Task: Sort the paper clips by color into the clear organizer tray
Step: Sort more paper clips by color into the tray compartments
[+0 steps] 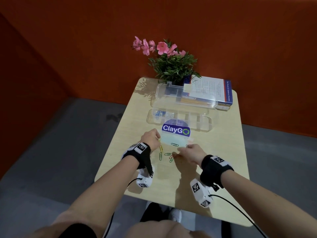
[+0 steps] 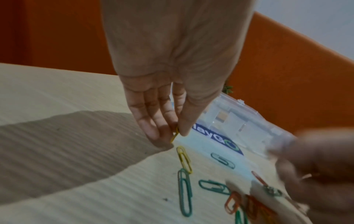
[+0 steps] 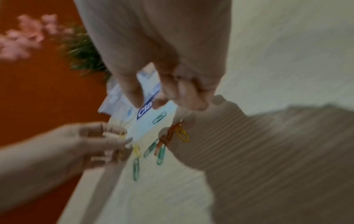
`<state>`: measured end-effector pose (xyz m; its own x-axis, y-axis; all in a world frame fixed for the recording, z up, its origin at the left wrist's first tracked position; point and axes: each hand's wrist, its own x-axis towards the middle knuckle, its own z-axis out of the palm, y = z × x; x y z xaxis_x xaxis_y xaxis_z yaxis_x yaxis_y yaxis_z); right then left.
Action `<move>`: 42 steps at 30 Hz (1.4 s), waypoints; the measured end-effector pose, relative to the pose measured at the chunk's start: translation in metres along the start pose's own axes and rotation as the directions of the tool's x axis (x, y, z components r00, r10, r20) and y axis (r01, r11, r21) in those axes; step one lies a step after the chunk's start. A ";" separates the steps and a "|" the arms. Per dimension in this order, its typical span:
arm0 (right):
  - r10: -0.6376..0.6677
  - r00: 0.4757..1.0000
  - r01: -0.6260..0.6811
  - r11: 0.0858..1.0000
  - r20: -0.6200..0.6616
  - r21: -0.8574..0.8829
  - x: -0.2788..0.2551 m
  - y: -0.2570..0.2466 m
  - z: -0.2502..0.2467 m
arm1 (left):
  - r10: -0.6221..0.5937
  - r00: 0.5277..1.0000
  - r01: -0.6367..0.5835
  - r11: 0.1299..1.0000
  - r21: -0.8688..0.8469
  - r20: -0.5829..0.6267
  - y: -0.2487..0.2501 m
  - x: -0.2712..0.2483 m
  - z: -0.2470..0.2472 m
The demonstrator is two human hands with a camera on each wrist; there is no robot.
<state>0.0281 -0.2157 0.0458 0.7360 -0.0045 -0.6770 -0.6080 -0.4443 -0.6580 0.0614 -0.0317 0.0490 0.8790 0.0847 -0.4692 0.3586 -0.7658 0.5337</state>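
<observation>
The clear organizer tray (image 1: 205,127) lies open mid-table, with blue clips (image 1: 158,113) and white clips (image 1: 169,114) in its left compartments. My left hand (image 1: 157,137) pinches a yellow clip (image 2: 175,134) between thumb and fingers, just above the table. Loose clips lie below it: a yellow one (image 2: 184,159), green ones (image 2: 184,192) and orange-red ones (image 2: 232,201). One green clip (image 1: 174,144) rests on a ClayGo sticker (image 1: 175,129). My right hand (image 1: 181,150) hovers over the heap with curled fingers (image 3: 191,97); blur hides whether it holds anything.
The tray's clear lid (image 1: 185,97) leans back against a book (image 1: 214,93). A potted plant with pink flowers (image 1: 171,62) stands at the table's far edge before an orange wall. The table's near edge (image 1: 154,198) lies below my wrists.
</observation>
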 end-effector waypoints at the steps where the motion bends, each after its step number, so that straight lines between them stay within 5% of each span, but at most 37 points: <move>1: -0.054 0.998 0.047 0.983 -0.039 -0.177 0.000 0.003 0.002 | -0.006 1.000 0.006 0.999 -0.035 -0.002 0.000 -0.001 0.000; 4: -0.190 0.981 0.141 0.822 -0.032 -0.551 -0.003 0.007 0.010 | -0.013 0.999 0.015 0.995 -0.100 0.029 0.000 -0.006 0.006; 6: -0.220 0.975 0.167 0.754 -0.005 -0.636 -0.001 0.007 0.014 | -0.008 0.999 0.011 0.999 -0.040 0.051 0.002 -0.009 0.013; 11: -0.166 0.986 0.121 0.769 -0.013 -0.628 0.004 0.007 0.015 | -0.032 0.999 0.030 0.993 0.112 0.021 0.003 -0.010 0.017; 18: -0.187 0.980 0.172 0.668 0.060 -0.724 -0.004 0.009 0.011 | -0.100 0.995 0.103 0.989 0.108 -0.031 0.001 -0.010 0.018; 26: -0.173 0.974 0.225 0.677 0.145 -0.700 -0.014 0.006 -0.003 | -0.010 0.999 0.006 0.995 0.101 0.039 0.000 -0.006 0.015; 29: -0.185 0.981 0.191 0.856 0.060 -0.481 -0.011 0.011 -0.008 | 0.026 0.999 -0.028 0.991 0.128 0.022 -0.001 -0.003 0.015; 32: -0.085 0.996 0.085 0.996 -0.004 -0.019 -0.009 0.011 -0.020 | 0.062 0.998 -0.062 0.984 0.169 0.006 -0.002 -0.002 0.015; 36: -0.074 0.991 0.013 0.890 0.115 0.456 -0.011 0.004 -0.034 | 0.092 0.996 -0.093 0.976 0.196 0.014 0.000 -0.002 0.015; 42: -0.042 0.977 -0.096 0.787 0.208 0.609 -0.011 -0.006 -0.046 | 0.093 0.996 -0.093 0.994 0.050 0.014 0.022 0.000 0.004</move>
<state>0.0375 -0.2542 0.0724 0.6827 0.2010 -0.7025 -0.7306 0.1964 -0.6539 0.0686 -0.0513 0.0581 0.9041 0.0046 -0.4272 0.2591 -0.8010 0.5397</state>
